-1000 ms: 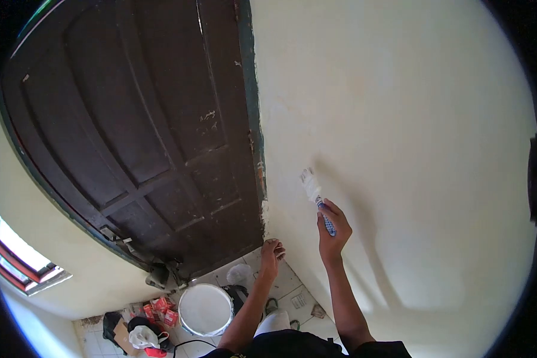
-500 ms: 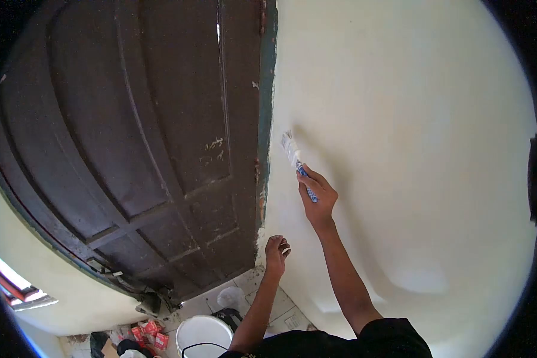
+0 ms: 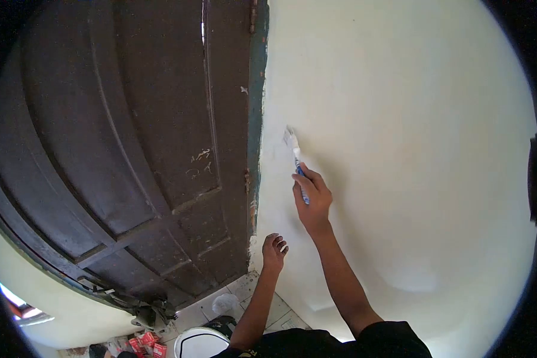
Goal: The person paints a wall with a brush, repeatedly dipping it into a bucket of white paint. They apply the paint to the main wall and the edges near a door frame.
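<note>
My right hand (image 3: 314,200) is closed around the blue patterned handle of a paintbrush (image 3: 296,149). The brush points upward, and its white-coated bristles are at the cream wall (image 3: 411,179), a little right of the door frame. Lower down, my left hand (image 3: 274,253) is held up near the bottom of the frame, its fingers loosely curled with gaps between them. I see nothing in that hand.
A dark brown panelled door (image 3: 161,149) fills the left side, with a green frame strip (image 3: 256,107) beside the wall. Below are a white bucket (image 3: 201,345), a clear plastic item (image 3: 225,304) and red packets (image 3: 146,343) on the tiled floor.
The brush has turned more upright, its head staying close to the same part of the wall. The view has shifted, so door and bucket sit differently in it. My left hand's fingers have spread slightly.
</note>
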Demonstrator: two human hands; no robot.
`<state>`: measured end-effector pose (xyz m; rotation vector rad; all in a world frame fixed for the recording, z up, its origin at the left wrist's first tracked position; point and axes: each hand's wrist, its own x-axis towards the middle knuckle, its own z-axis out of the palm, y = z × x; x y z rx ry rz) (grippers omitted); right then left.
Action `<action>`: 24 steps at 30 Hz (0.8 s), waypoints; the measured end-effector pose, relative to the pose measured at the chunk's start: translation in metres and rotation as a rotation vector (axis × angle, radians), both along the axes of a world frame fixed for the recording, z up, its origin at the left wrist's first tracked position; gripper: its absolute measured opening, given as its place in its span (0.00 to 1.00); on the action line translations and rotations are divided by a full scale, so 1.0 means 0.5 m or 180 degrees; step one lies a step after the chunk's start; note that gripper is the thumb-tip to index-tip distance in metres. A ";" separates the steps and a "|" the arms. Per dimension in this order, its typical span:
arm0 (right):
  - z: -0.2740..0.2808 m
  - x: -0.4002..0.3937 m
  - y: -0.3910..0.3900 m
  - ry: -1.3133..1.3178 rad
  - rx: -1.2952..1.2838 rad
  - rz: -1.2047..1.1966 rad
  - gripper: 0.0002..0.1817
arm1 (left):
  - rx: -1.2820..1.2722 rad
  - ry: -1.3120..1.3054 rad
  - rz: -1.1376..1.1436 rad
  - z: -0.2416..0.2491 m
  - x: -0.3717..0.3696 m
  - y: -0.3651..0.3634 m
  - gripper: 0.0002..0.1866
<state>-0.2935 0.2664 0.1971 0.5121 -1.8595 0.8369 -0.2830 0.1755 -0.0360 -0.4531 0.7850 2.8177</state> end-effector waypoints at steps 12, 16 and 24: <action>-0.016 0.011 0.029 -0.0125 0.0073 -0.0164 0.12 | 0.0309 0.0062 -0.0009 0.021 -0.007 0.015 0.11; -0.015 0.034 0.015 0.0030 0.0097 0.0107 0.13 | 0.0541 -0.0012 -0.0036 0.009 -0.012 0.010 0.13; -0.034 0.069 0.022 -0.0124 -0.0155 -0.0330 0.10 | 0.0651 0.0070 -0.0122 0.017 -0.002 0.004 0.12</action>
